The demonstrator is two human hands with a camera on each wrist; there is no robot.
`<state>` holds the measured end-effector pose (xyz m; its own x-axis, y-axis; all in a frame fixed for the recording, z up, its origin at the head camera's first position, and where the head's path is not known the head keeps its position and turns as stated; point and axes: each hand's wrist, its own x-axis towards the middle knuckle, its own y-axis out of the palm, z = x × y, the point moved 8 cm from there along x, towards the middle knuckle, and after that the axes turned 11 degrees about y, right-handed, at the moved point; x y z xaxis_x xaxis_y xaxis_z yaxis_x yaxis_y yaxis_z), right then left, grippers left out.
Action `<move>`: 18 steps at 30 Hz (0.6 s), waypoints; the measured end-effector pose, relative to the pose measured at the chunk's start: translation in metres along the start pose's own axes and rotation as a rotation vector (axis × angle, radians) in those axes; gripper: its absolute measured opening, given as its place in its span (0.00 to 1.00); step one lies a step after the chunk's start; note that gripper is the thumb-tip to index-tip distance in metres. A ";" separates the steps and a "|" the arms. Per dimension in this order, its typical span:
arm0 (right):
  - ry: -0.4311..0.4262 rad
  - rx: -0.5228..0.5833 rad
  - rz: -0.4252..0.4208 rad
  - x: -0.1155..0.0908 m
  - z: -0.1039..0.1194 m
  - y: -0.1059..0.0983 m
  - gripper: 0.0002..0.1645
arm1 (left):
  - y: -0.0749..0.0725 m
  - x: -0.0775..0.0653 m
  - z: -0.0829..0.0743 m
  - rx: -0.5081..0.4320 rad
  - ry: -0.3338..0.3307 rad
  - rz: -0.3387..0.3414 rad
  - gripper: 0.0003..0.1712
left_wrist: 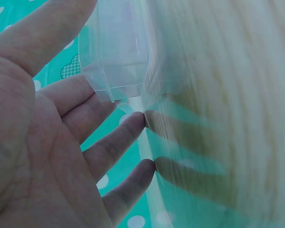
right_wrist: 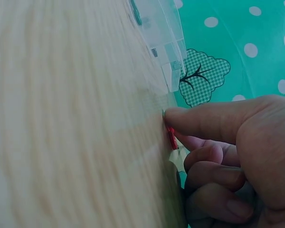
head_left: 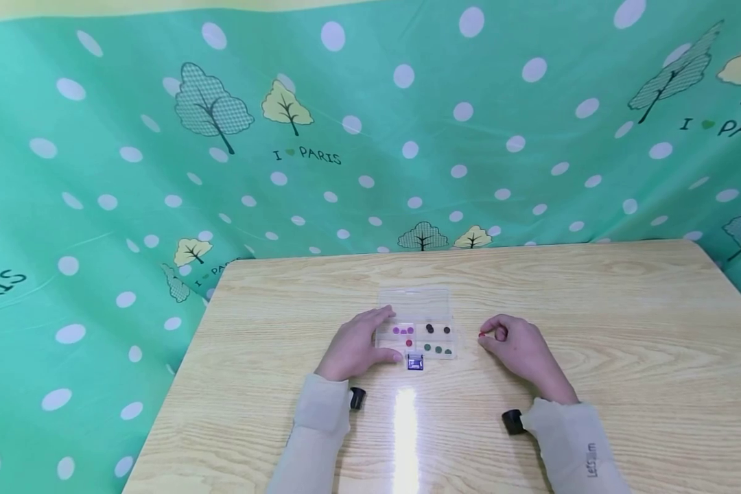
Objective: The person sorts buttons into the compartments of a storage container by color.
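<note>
A clear plastic box (head_left: 415,302) lies on the table with its see-through lid folded back. Its compartments hold purple discs (head_left: 410,331), a red disc (head_left: 409,342), dark discs (head_left: 447,330) and green discs (head_left: 438,350). My left hand (head_left: 355,346) lies around the box's left side, fingers extended and thumb near the front corner; two fingertips rest on the tabletop in the left wrist view. To the right of the box, my right hand (head_left: 519,346) pinches a small red piece (right_wrist: 172,137) between thumb and index finger, close over the table, other fingers curled.
A small purple-and-white card-like piece (head_left: 415,361) sits at the box's front edge. The wood-grain table (head_left: 284,309) ends at the back against a green dotted cloth (head_left: 370,137). Each wrist wears a black camera (head_left: 513,422).
</note>
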<state>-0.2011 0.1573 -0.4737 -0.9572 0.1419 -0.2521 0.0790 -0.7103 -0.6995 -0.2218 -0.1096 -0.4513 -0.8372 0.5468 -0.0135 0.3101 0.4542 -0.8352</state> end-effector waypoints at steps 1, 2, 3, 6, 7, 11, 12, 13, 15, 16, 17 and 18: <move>0.002 0.001 0.002 0.000 0.000 0.000 0.08 | 0.000 0.000 0.000 0.001 -0.002 0.000 0.50; 0.004 0.002 0.004 0.001 -0.001 0.001 0.08 | 0.000 0.000 0.000 0.001 -0.003 0.000 0.50; 0.007 0.003 0.006 0.001 -0.001 0.001 0.08 | 0.000 0.000 0.001 0.002 -0.004 0.000 0.50; 0.013 0.005 0.010 0.002 -0.002 0.001 0.08 | 0.001 0.000 0.001 0.005 -0.004 0.001 0.50; 0.014 0.007 0.012 0.002 -0.002 0.001 0.08 | 0.001 0.000 0.001 0.005 -0.003 0.001 0.50; 0.017 0.007 0.019 0.003 -0.003 0.001 0.08 | 0.001 0.000 0.000 0.006 0.002 0.001 0.50; 0.017 0.006 0.021 0.003 -0.003 0.001 0.08 | 0.001 0.000 0.000 0.005 0.002 0.002 0.49; 0.017 0.006 0.023 0.002 -0.003 0.001 0.08 | 0.000 0.000 0.000 0.004 0.003 0.002 0.49; 0.020 0.005 0.025 0.002 -0.003 0.001 0.08 | 0.000 0.000 -0.001 0.003 0.002 0.002 0.49; 0.022 0.006 0.027 0.002 -0.003 0.001 0.08 | 0.000 0.000 -0.001 0.001 0.001 0.002 0.49; 0.024 0.007 0.029 0.002 -0.003 0.001 0.08 | 0.000 0.000 -0.001 0.000 0.001 0.002 0.49; 0.025 0.007 0.031 0.002 -0.003 0.001 0.08 | 0.000 0.000 -0.001 -0.001 0.000 0.003 0.49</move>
<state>-0.2016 0.1590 -0.4772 -0.9471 0.1372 -0.2901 0.1061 -0.7194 -0.6865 -0.2216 -0.1090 -0.4511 -0.8364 0.5479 -0.0161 0.3130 0.4531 -0.8347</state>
